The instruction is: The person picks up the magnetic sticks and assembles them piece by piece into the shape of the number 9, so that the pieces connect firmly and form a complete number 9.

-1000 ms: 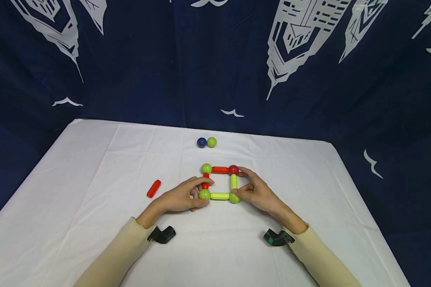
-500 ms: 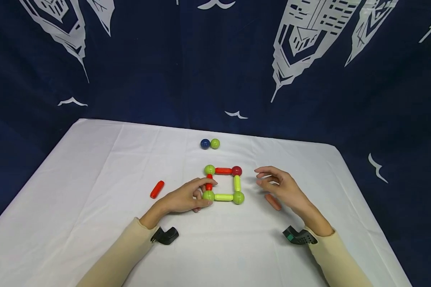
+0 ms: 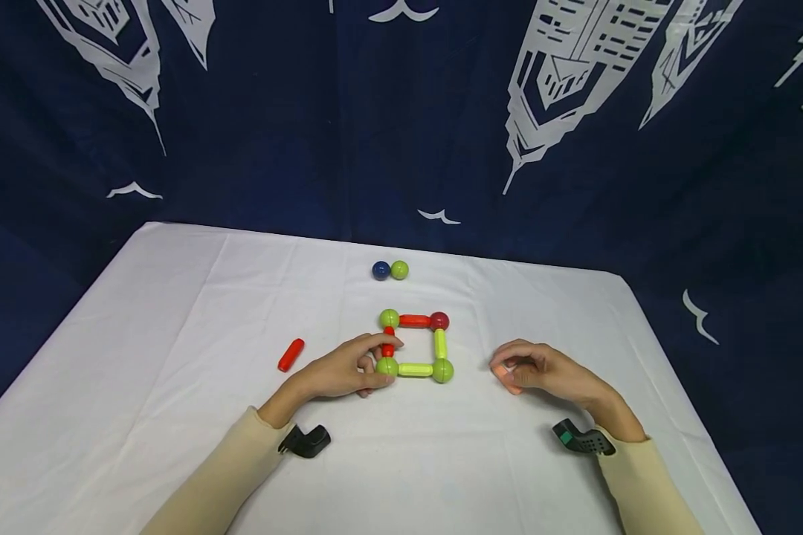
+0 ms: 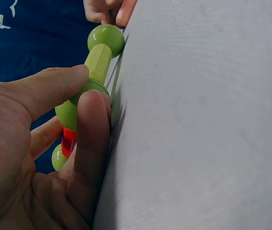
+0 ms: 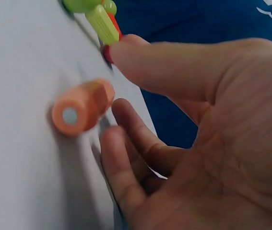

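Observation:
A square of magnetic rods and balls point(image 3: 415, 370) lies mid-table, with three green balls and one dark red ball point(image 3: 439, 321) at its corners. Its sides are red rods and yellow-green rods. My left hand point(image 3: 348, 365) pinches the near-left green ball point(image 4: 67, 114) between thumb and fingers, its forefinger reaching over the red rod beside it. To the right of the square, my right hand point(image 3: 552, 375) hovers around an orange magnetic rod point(image 5: 76, 112). In the right wrist view the thumb and fingers are spread, with a gap between them and the rod, whose silvery end shows.
A loose red rod point(image 3: 291, 355) lies left of my left hand. Behind the square, a dark blue ball point(image 3: 381, 270) and a green ball point(image 3: 399, 270) sit side by side near the table's far edge. A navy printed cloth point(image 3: 274, 134) hangs behind the white-covered table point(image 3: 174, 334).
My right hand has left the square's right side and moved right and nearer, down to the orange rod. My left hand has stayed on the near-left corner.

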`<control>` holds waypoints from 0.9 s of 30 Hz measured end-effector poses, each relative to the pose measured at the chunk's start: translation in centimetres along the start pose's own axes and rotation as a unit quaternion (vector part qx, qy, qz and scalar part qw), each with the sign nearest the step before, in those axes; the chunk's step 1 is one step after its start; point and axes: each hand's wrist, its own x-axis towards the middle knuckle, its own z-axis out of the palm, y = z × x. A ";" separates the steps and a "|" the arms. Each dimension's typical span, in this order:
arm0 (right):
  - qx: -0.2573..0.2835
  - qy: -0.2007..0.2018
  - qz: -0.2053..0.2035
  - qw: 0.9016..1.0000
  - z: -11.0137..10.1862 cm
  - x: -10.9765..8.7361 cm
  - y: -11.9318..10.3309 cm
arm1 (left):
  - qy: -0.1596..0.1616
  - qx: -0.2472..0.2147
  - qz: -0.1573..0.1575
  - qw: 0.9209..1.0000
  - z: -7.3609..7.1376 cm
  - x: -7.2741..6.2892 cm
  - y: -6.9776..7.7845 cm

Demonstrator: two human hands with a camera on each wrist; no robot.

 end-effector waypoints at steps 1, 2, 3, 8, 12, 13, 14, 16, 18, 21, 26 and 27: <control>0.001 -0.007 0.000 1.000 -0.1 -0.1 0.2 | 0.000 -0.001 0.000 1.000 0.0 0.0 0.0; 0.000 -0.011 0.003 1.000 -0.1 -0.1 0.2 | -0.001 -0.001 -0.001 1.000 0.0 0.0 0.0; 0.000 -0.015 0.006 1.000 -0.1 -0.2 0.3 | 0.000 -0.001 -0.001 1.000 0.0 0.0 0.0; -0.018 -0.030 0.014 0.999 0.0 -0.2 0.3 | 0.000 -0.002 0.001 1.000 0.1 0.0 0.1; -0.048 -0.025 0.012 0.998 0.0 -0.2 0.4 | 0.000 -0.003 0.002 1.000 0.2 0.0 0.0; -0.054 -0.021 0.016 0.998 0.1 -0.3 0.4 | 0.000 -0.003 0.002 1.000 0.2 0.0 0.0; -0.060 -0.017 0.019 0.998 0.1 -0.3 0.3 | 0.000 -0.004 0.002 1.000 0.2 0.0 0.0; -0.070 -0.010 0.024 0.997 0.2 -0.3 0.0 | 0.001 -0.003 0.001 1.000 0.2 0.0 0.1; -0.079 -0.004 0.029 0.996 0.3 -0.3 -0.3 | 0.001 -0.003 0.001 1.000 0.2 0.0 0.1; -0.089 0.005 0.038 0.995 0.4 -0.4 -0.8 | 0.001 -0.002 0.001 1.000 0.2 0.0 0.2; -0.121 0.014 0.049 0.991 0.7 -0.4 -1.5 | 0.001 -0.005 -0.003 1.000 0.1 0.1 0.3; -0.127 0.015 0.049 0.991 0.8 -0.4 -1.6 | 0.000 -0.005 -0.003 1.000 0.1 0.1 0.2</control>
